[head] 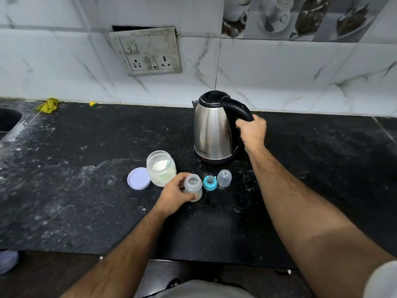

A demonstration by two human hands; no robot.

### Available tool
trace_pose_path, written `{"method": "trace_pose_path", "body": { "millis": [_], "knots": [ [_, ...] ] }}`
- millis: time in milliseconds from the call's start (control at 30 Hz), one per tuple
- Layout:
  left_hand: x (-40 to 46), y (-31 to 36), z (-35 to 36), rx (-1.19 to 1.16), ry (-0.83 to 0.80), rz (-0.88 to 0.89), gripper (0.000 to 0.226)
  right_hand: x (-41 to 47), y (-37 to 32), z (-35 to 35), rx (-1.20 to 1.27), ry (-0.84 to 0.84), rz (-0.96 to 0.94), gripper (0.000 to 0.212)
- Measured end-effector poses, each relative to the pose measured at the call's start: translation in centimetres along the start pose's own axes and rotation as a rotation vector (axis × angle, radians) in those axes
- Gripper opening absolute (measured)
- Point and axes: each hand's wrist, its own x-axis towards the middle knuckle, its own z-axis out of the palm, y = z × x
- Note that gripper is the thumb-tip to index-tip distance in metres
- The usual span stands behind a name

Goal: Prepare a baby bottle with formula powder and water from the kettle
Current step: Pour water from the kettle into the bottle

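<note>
Two bare hands are at work on a black speckled counter (pixel 64 190). At about one o'clock from the middle of the view, the right hand (pixel 252 132) has its fingers curled round the black handle of the steel kettle (pixel 211 132), which stands upright on the counter with its lid down. Toward six o'clock from the kettle, the left hand (pixel 174 194) grips the open baby bottle (pixel 193 187), thumb and fingers wrapped round its side; the bottle stands upright. At the bottle's ten o'clock sits an open jar of white formula powder (pixel 161 167), its lilac lid (pixel 139 178) lying flat just beside it at nine o'clock. At the bottle's three o'clock stands the blue-ringed teat (pixel 209 182), with the clear cap (pixel 224 177) next to it. A wall socket plate (pixel 148 51) hangs at twelve o'clock.
</note>
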Motion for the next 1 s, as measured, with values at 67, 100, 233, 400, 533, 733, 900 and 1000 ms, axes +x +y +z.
{"method": "trace_pose_path", "body": {
  "millis": [67, 100, 233, 400, 533, 733, 900, 1000],
  "knots": [
    [0.1, -0.1, 0.0, -0.005, -0.002, 0.005, 0.054, 0.1, 0.2, 0.2, 0.010, -0.005, 0.013, 0.010],
    [0.3, -0.1, -0.1, -0.005, -0.006, 0.002, 0.054, 0.3, 0.3, 0.3, 0.015, -0.013, 0.016, 0.010],
    [0.7, -0.1, -0.3, 0.008, -0.022, -0.002, 0.054, 0.4, 0.5, 0.2, 0.037, -0.096, 0.009, 0.012],
    [0.9, -0.1, -0.6, 0.020, -0.041, -0.012, 0.056, 0.9, 1.3, 0.0, 0.018, -0.184, 0.001, 0.026],
    [1.0, -0.2, -0.7, 0.025, -0.051, -0.011, 0.056, 1.5, 1.8, -0.4, 0.012, -0.189, 0.020, 0.030],
    [1.2, -0.2, -0.6, 0.024, -0.077, 0.004, 0.056, 2.0, 2.1, -0.7, -0.006, -0.197, 0.010, 0.028],
    [1.1, -0.3, -0.7, 0.020, -0.086, 0.004, 0.056, 2.6, 2.4, -1.0, -0.100, -0.201, -0.028, 0.019],
    [0.9, -0.6, -0.6, 0.033, -0.098, 0.009, 0.057, 2.6, 2.9, -1.7, -0.212, -0.217, -0.023, 0.033]
  ]
}}
